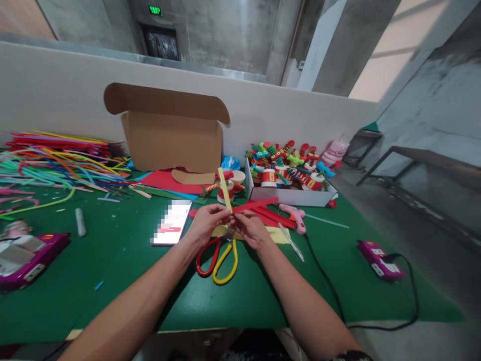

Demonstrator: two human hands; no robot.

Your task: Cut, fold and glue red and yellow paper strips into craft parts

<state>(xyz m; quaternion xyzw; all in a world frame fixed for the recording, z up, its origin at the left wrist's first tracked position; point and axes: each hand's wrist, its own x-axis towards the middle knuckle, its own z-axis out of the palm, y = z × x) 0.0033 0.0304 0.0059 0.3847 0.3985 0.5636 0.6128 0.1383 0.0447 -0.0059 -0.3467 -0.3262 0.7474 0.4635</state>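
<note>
Both hands meet near the middle of the green table. My left hand point(209, 221) is closed on a yellow paper strip point(224, 189), which points up and away from me. My right hand point(251, 226) pinches the near end of a red paper strip point(257, 204), close beside my left fingertips. The two strips come together at the fingers; whether they are joined cannot be made out. Scissors point(224, 260) with one red and one yellow handle lie just below the hands. More red strips point(276, 218) and yellow paper point(278, 234) lie beyond my right hand.
A pink glue gun point(294, 216) and a pen point(292, 243) lie to the right. A lit tablet point(173, 223) is on the left. Behind stand a box of cup figures point(293, 194) and an open cardboard box point(173, 143). Colourful pipe cleaners point(56, 163) fill the back left.
</note>
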